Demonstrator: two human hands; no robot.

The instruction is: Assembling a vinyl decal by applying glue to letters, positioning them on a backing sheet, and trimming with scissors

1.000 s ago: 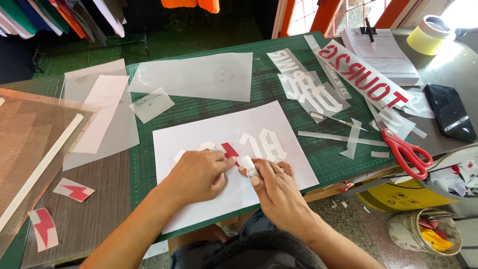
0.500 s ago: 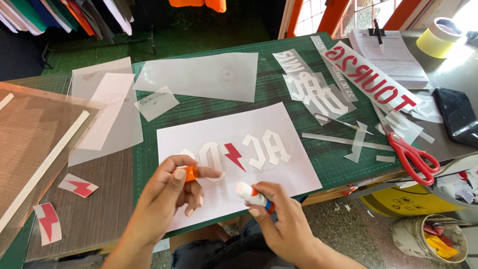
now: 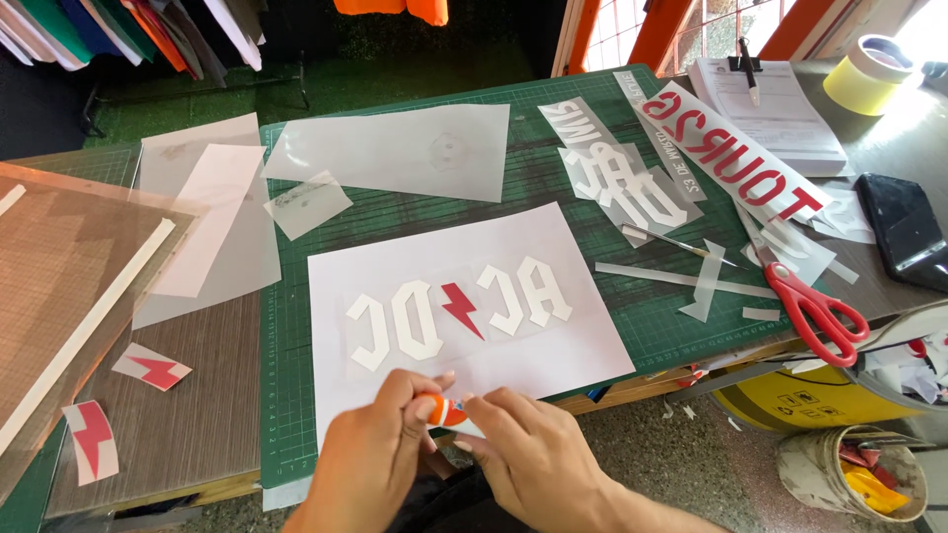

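Note:
At the near edge of the table my left hand (image 3: 373, 464) and my right hand (image 3: 528, 459) meet around a small orange and white object (image 3: 444, 410), perhaps a glue stick and its cap. Both pinch it with their fingertips. Just beyond lies a white sheet (image 3: 583, 345) carrying mirrored white letters (image 3: 400, 321) and a red lightning bolt (image 3: 461, 309) under clear film. The sheet rests on a green cutting mat (image 3: 296, 395).
Red-handled scissors (image 3: 810, 306) and a craft knife (image 3: 676, 242) lie right of the sheet. Film pieces with red and white lettering (image 3: 736, 158), a black phone (image 3: 901, 232) and yellow tape roll (image 3: 867, 74) sit far right. Red bolt offcuts (image 3: 150, 367) lie left. Scrap bins (image 3: 849, 474) stand below the table.
My hands have left the sheet and come together at the table's near edge. The orange piece in my left hand and the white piece in my right are now joined.

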